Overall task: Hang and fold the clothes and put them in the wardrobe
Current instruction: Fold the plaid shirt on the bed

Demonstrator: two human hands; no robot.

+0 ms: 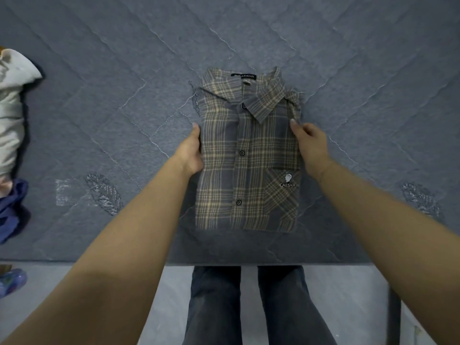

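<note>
Head view: folded plaid shirt [249, 155] lies buttoned, collar away, on the grey quilted bed [99, 108]. Left hand [190, 151] grips its left edge, fingers tucked beneath; right hand [311, 143] pinches the right edge. Pale and blue clothes [11, 135] lie at the far left.

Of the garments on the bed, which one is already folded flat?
The plaid shirt, buttoned and squared between the left hand and right hand. The pale garment and blue garment at the left edge lie bunched.
</note>
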